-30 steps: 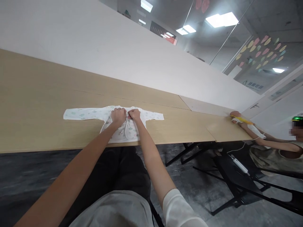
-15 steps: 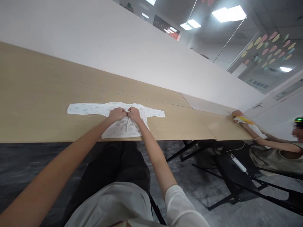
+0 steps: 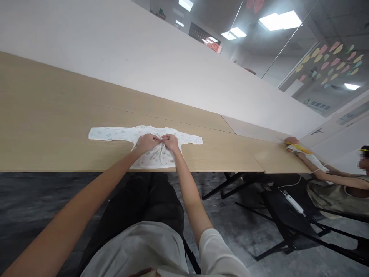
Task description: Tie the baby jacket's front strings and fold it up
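A small white baby shirt [image 3: 155, 158] with a faint printed pattern lies on the table, its sleeves spread to left and right and its hem near the front edge. My left hand [image 3: 148, 142] pinches the cloth at the middle of the chest. Close against it, my right hand [image 3: 170, 142] pinches the same spot from the other side. The fingertips of both hands nearly meet, and creases run down the cloth below them. Whatever small part lies between the fingers is hidden.
The long wooden table [image 3: 52, 115] runs along a white partition [image 3: 161, 73]. At the far right another person's arm [image 3: 328, 175] reaches to a doll [image 3: 291, 141] in white and yellow. A black folding chair [image 3: 284, 209] with a white power strip [image 3: 294, 204] stands below.
Both hands stay at the shirt's chest, with their fingers slightly shifted as they pinch. The whole view has moved a little, so the shirt appears farther right.
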Tool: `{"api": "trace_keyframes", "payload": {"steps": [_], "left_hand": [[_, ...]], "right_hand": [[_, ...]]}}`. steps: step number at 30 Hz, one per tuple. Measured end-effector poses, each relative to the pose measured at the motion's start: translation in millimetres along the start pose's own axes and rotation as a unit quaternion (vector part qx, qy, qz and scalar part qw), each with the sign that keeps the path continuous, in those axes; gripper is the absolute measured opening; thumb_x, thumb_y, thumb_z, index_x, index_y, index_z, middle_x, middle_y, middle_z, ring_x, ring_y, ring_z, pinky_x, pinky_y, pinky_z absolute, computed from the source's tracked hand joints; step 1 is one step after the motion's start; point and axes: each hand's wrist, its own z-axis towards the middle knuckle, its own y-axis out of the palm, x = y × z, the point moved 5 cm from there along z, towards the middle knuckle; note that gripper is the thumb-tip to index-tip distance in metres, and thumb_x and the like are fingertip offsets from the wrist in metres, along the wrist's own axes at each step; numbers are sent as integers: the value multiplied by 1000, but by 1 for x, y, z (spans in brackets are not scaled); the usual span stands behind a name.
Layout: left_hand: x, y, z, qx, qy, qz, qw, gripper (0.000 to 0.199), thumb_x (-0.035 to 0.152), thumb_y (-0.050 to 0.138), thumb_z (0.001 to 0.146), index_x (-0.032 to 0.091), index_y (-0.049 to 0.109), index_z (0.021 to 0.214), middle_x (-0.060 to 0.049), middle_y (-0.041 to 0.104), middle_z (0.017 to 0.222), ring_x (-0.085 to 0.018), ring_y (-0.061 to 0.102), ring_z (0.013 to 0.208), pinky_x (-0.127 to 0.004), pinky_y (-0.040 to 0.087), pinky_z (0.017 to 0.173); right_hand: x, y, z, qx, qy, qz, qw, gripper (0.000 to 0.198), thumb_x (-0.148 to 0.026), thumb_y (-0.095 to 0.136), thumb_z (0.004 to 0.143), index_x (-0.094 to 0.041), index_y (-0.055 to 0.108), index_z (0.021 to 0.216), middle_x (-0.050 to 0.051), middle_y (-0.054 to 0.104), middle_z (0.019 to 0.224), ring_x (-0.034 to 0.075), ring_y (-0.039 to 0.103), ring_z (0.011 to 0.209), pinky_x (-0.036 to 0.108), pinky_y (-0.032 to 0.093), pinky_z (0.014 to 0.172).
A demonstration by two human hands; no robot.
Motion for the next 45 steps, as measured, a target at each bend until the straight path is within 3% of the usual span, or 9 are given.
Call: {"api": "trace_keyframes", "payload": {"steps": [9, 14, 22, 28, 36, 40, 45], "left_hand": [[3, 5, -4, 43, 44, -41, 997, 22, 29, 59, 81, 23, 78, 93, -4, 76, 101, -23, 67, 98, -32, 48, 91], [-4, 8, -1, 33, 39, -98, 994, 27, 32, 56, 83, 21, 75, 100, -4, 76, 100, -20, 68, 89, -28, 50, 86], [-7, 9, 0, 45, 26, -109, 993, 30, 35, 57, 82, 20, 77, 97, -5, 76, 98, -21, 68, 86, -28, 50, 84], [-6, 7, -1, 33, 29, -116, 992, 31, 36, 56, 82, 20, 76, 99, -6, 76, 100, -21, 68, 87, -27, 50, 81], [-7, 7, -1, 33, 46, -141, 988, 34, 37, 54, 81, 18, 76, 100, -7, 76, 104, -22, 68, 90, -28, 50, 83], [-5, 5, -4, 36, 57, -166, 984, 40, 46, 53, 82, 18, 77, 98, -8, 76, 104, -24, 68, 93, -30, 50, 86], [-1, 3, -5, 32, 48, -117, 991, 36, 39, 53, 82, 19, 77, 100, -8, 76, 103, -24, 69, 93, -30, 50, 86]], "right_hand": [[-6, -4, -7, 14, -46, -30, 998, 21, -5, 64, 76, -17, 73, 91, 1, 76, 84, 13, 71, 83, 20, 52, 81], [-5, -4, -10, 1, -55, -12, 998, 21, -7, 65, 77, -17, 73, 94, 1, 76, 83, 13, 71, 83, 21, 52, 81], [-1, -3, -8, 7, -83, 0, 996, 27, -9, 54, 83, -17, 74, 100, -1, 73, 74, 12, 68, 74, 21, 52, 79], [5, 2, 0, -13, -107, 6, 994, 32, -5, 50, 80, -17, 72, 101, 0, 73, 84, 10, 68, 79, 19, 52, 80], [8, 6, 5, -17, -91, 23, 995, 29, -10, 56, 75, -18, 70, 98, -2, 69, 79, 11, 66, 75, 21, 52, 78], [6, 7, 3, 6, -91, 11, 996, 24, -11, 58, 72, -18, 69, 93, -3, 67, 76, 12, 64, 76, 23, 52, 80], [5, 7, 1, 11, -48, 22, 999, 21, -12, 61, 69, -19, 66, 89, -5, 64, 71, 12, 64, 75, 23, 52, 78]]}}
